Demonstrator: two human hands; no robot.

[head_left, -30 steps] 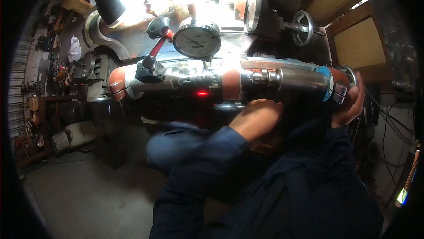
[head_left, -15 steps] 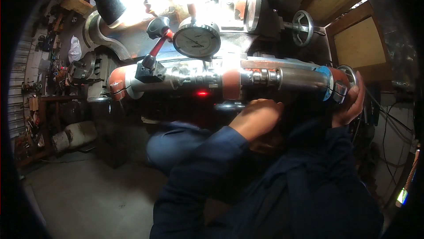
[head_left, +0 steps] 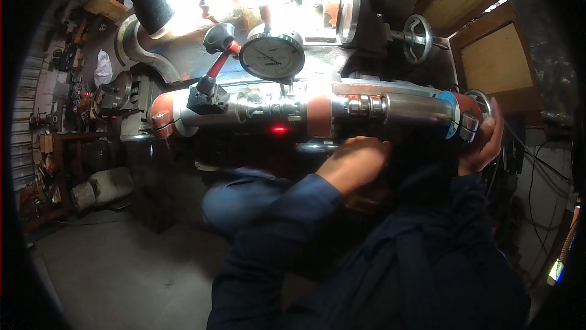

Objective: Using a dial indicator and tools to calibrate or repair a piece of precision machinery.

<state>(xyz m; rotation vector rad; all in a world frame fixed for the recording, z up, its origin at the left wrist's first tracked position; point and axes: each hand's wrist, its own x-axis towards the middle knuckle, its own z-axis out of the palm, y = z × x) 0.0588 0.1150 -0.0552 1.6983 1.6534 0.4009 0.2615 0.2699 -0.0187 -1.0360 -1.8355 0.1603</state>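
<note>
A black lamp is placed at the far left, and a white plastic bag is seen left of it. Nearer, a pale cylinder is seen beside the grey floor. At the far right, a spoked wheel is flanked by a wooden panel.

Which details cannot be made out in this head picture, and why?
Head view:
- Left bare hand: fingertips hidden behind its knuckles.
- Round silver metal rim: partly covered by right bare hand and orange end block.
- Round white-faced dial gauge: fine markings too small.
- Grey metal machine: glare-washed, cut off by top edge.
</note>
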